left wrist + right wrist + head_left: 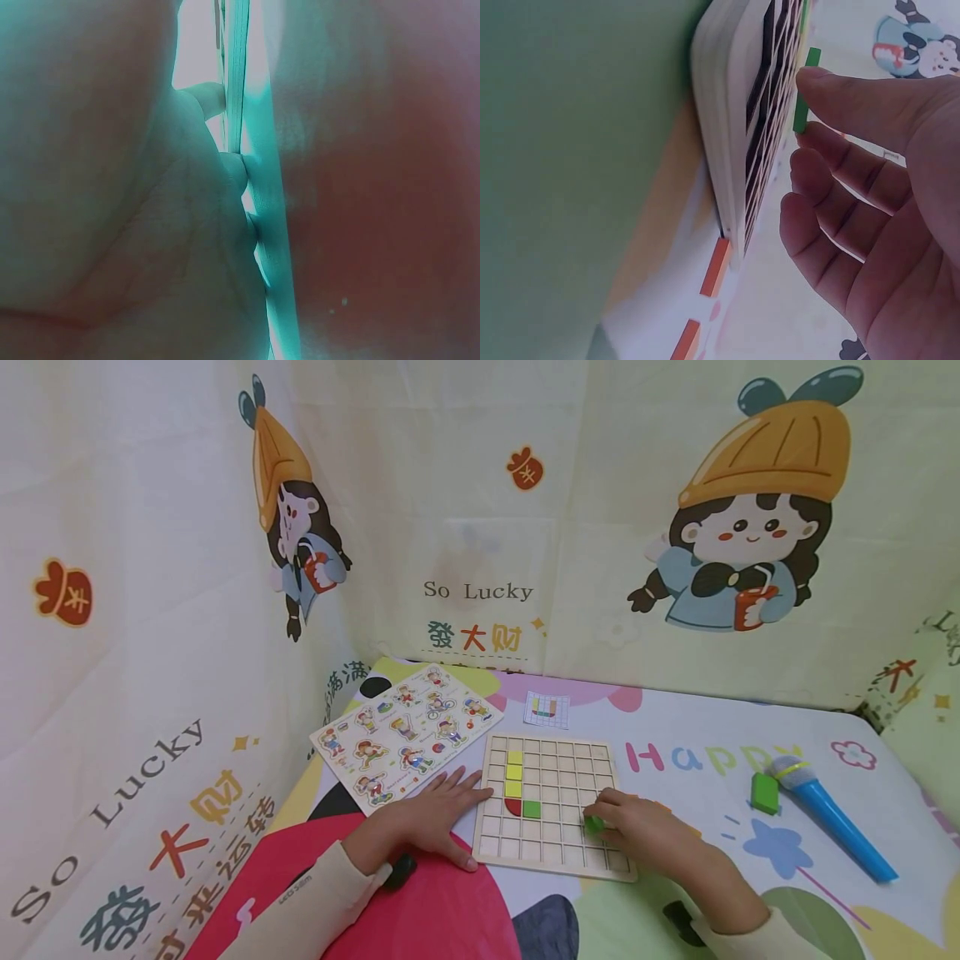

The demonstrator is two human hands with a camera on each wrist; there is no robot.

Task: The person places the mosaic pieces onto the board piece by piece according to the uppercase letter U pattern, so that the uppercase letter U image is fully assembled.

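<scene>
My right hand (637, 822) pinches a small green tile (807, 90) between thumb and index finger, over the right part of the wooden grid board (558, 847); its other fingers are loosely bent. On the board's left side lie a column of yellow tiles (513, 772), a red rounded tile (513, 807) below them and a green square tile (532, 809) beside the red one. With fingers spread, my left hand (435, 814) rests at the board's left edge, thumb and fingertips touching it or close by. The left wrist view is mostly filled by the palm.
Behind the board lies a small pattern card (546, 710). A cartoon picture board (405, 735) is at the left, partly under my left hand. To the right are a green block (765, 793) and a blue toy microphone (843, 827). Orange tiles (715, 267) lie beside the board.
</scene>
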